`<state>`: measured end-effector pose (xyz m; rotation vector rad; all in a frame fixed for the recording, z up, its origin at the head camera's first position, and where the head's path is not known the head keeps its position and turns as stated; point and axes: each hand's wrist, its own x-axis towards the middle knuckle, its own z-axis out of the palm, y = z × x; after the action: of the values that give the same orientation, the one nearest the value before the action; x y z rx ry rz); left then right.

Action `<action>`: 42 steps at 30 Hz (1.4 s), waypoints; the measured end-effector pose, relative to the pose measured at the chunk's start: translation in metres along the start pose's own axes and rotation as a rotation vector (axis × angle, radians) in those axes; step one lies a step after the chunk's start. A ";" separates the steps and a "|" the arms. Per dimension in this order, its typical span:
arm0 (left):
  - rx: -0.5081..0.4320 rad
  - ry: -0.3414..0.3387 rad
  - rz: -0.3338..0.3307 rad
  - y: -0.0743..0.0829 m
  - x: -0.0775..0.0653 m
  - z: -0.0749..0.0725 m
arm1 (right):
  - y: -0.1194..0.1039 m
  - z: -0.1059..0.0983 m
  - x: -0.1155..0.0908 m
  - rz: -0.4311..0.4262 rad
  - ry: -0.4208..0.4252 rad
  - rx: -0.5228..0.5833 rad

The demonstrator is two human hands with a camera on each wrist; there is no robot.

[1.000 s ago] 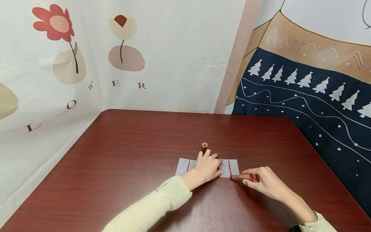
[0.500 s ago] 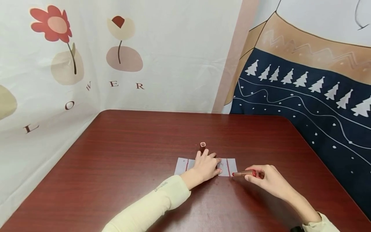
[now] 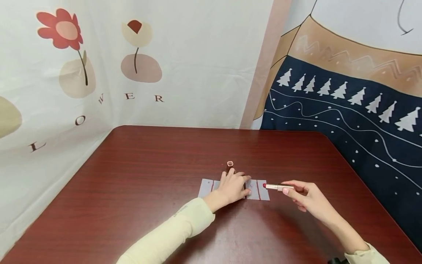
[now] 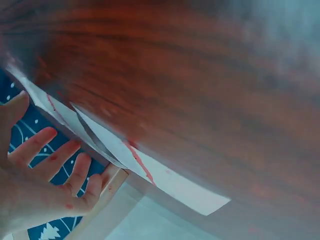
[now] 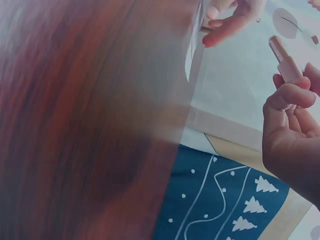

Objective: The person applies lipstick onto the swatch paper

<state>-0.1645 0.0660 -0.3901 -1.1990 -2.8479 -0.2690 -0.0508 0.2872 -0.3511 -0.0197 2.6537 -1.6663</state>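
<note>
In the head view my left hand point(image 3: 230, 187) lies with spread fingers over the white paper point(image 3: 263, 194), covering its middle. Red lines cross the paper on both sides of the hand. Red smudges mark several left fingertips point(image 4: 47, 132) in the left wrist view. My right hand point(image 3: 308, 198) pinches an uncapped lipstick point(image 3: 278, 187) between thumb and fingers. Its red tip points left, apart from the paper's right end. Upright just beyond the left fingers stands a hollow tube point(image 3: 229, 165), which looks like the lipstick's cap.
A dark reddish wooden table point(image 3: 158, 157) lies under everything. Behind it hang a pale cloth point(image 3: 204, 73) with flowers and letters and a dark blue cloth point(image 3: 316, 106) with white trees.
My right hand has lifted the lipstick off the lower end of the right red line and moved it up and slightly right. The left hand stays on the paper.
</note>
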 end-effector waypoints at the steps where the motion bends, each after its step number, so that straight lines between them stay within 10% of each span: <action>1: -0.011 0.009 0.001 -0.001 -0.001 -0.001 | 0.000 0.000 0.000 0.000 0.000 0.029; 6: -0.241 0.015 -0.014 0.000 -0.011 -0.007 | -0.001 0.007 0.003 -0.015 -0.014 0.194; 14: -1.539 -0.164 -0.277 0.023 -0.019 -0.015 | -0.010 0.026 0.018 0.016 -0.168 0.564; 18: -1.886 -0.197 -0.341 0.032 -0.024 -0.016 | -0.015 0.041 0.027 0.073 -0.262 0.661; 26: -1.922 -0.101 -0.327 0.026 -0.032 -0.021 | -0.022 0.061 0.035 0.102 -0.351 0.699; 36: -1.941 -0.066 -0.355 0.031 -0.024 -0.027 | -0.032 0.059 0.032 0.061 -0.159 0.486; 42: -1.917 -0.012 -0.405 0.030 -0.031 -0.025 | -0.029 0.065 0.034 0.085 -0.252 0.622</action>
<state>-0.1223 0.0601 -0.3649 -0.2990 -2.0362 -3.1928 -0.0834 0.2153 -0.3530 -0.1018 1.8466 -2.2019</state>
